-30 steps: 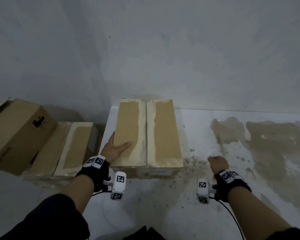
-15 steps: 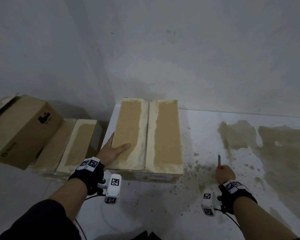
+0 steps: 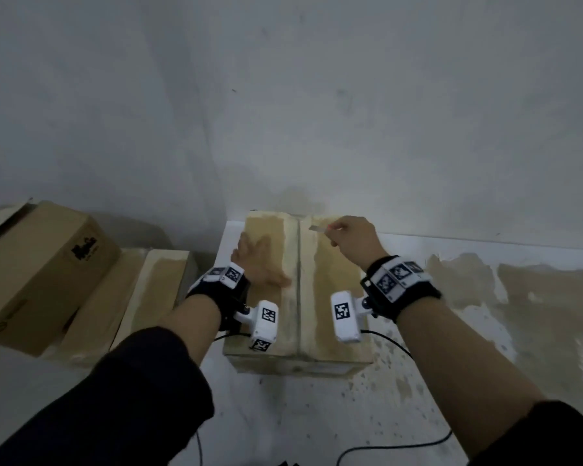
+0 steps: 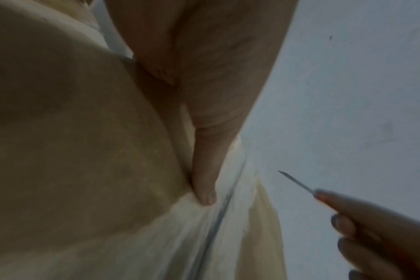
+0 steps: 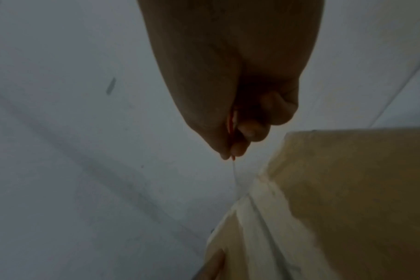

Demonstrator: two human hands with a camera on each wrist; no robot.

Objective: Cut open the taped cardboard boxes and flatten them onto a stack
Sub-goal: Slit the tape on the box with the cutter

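Cardboard box [image 3: 298, 290], taped shut, sits on the white counter [image 3: 451, 381] with its far end close to the wall [image 3: 317, 95]; a dark seam line runs down the middle of the pale tape on its top. Left hand [image 3: 254, 260] lies flat on the box's left flap, fingers straight and spread, thumb [image 4: 205, 181] just beside the seam, pressing down, holding nothing. Right hand [image 3: 354, 240] is over the far end of the box, right of the seam, fingers curled, pinching a small knife [image 3: 318, 229] with a red grip; thin blade points toward the seam's far end. From the right wrist view the tip looks at or just above the far edge of the box; contact cannot be told.

Step in hand, by my read: starting the cut on this box's top tape. Nothing cut yet, flaps closed.

Next move calls for: seat the tip in the seam at the far end, draw it along the seam toward the near end, shallow, while the left hand pins the box and its thumb stays clear of the line.

More boxes [image 3: 41, 270] sit left of this box, lower down, not yet flattened.
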